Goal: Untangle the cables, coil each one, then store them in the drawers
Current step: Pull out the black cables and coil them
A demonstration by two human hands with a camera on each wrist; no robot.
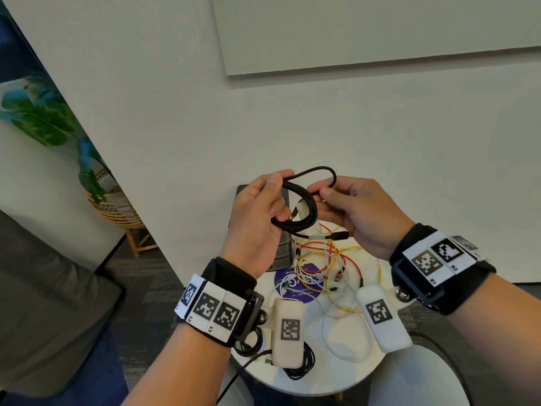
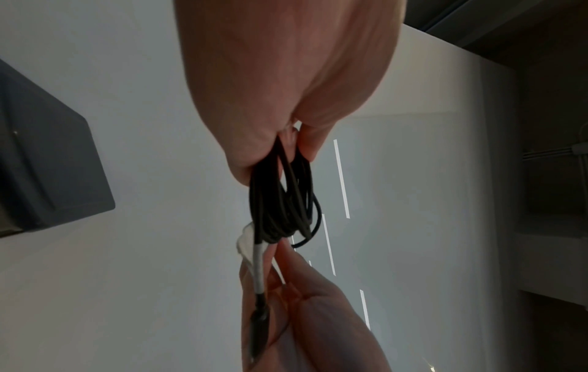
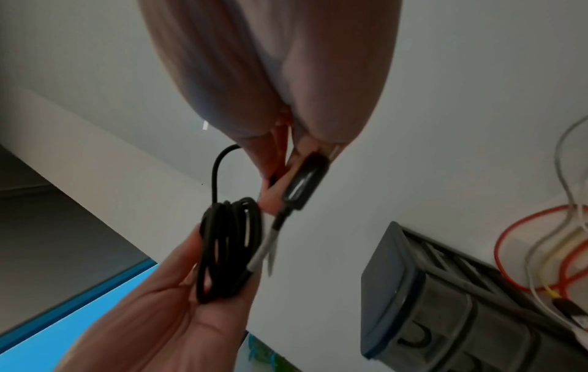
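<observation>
I hold a black cable (image 1: pixel 304 200) in both hands, above the far side of a small round white counter (image 1: pixel 330 376). My left hand (image 1: pixel 257 218) grips the coiled part, fingers (image 2: pixel 305 141) and thumb curled round several loops. My right hand (image 1: pixel 360 212) pinches the free end w/ thumb and fingers; one last loop arches up between the 2 hands. Right wrist view shows the black plug (image 3: pixel 307 181) lying against my right fingers, w/ a short grey sleeve below it.

On the counter, under my hands, a tangle (image 1: pixel 330 265) of red, yellow and white cables lies loose, partly over a purple round sticker (image 1: pixel 295 285). A dark grey drawer unit (image 1: pixel 282 247) stands just left of the tangle, by the wall. Nearer me than the tangle, a coiled dark cable (image 1: pixel 301 367) lies at the counter's near edge, partly hidden by my left wrist rig. A plant (image 1: pixel 46 118) in a wicker basket sits far left of the counter.
</observation>
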